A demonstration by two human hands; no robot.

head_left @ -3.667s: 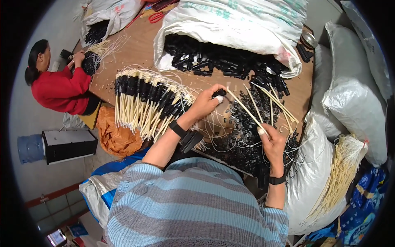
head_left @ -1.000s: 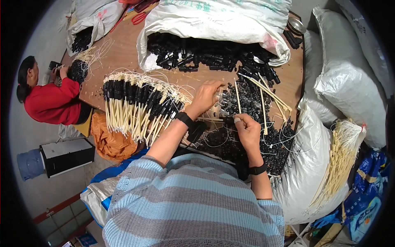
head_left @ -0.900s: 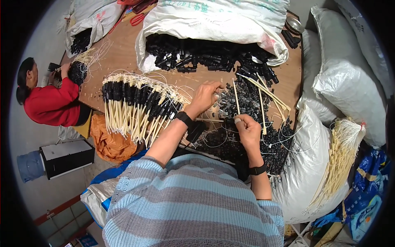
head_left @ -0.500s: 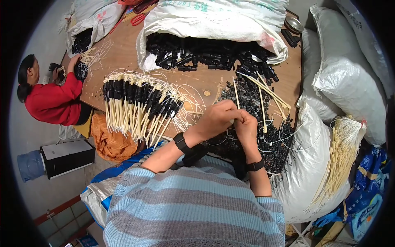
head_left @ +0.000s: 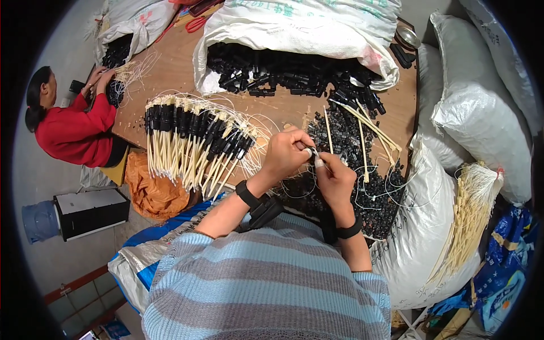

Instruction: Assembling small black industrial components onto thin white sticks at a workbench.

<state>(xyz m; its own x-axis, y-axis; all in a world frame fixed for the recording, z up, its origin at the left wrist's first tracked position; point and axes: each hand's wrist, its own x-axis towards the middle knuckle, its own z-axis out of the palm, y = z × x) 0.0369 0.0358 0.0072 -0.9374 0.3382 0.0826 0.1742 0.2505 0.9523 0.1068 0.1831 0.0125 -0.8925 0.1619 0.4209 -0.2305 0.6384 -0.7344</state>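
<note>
Above the dark small pieces on the table, my left hand [head_left: 286, 154] and my right hand [head_left: 336, 180] meet with fingers pinched. A small dark piece [head_left: 313, 153] shows between their fingertips; its exact kind is too small to tell. A thin white cord [head_left: 298, 197] loops below the hands. To the left lies a fanned row of pale sticks [head_left: 170, 153] with black plastic sleeves [head_left: 180, 122] and white cords at their upper ends. Several loose pale sticks [head_left: 365, 126] lie just beyond my right hand, over scattered small black pieces [head_left: 340, 127].
A white woven sack [head_left: 294, 28] spills black plastic parts [head_left: 272, 73] at the table's far side. Full white sacks [head_left: 476, 85] crowd the right, one bearing a stick bundle [head_left: 467, 221]. A person in red [head_left: 76, 133] works at the left. An orange bag [head_left: 153, 190] sits below the table edge.
My hands have drawn slightly apart and turned, so a small dark piece now shows between the fingertips. The person in red has brought both hands together at the table.
</note>
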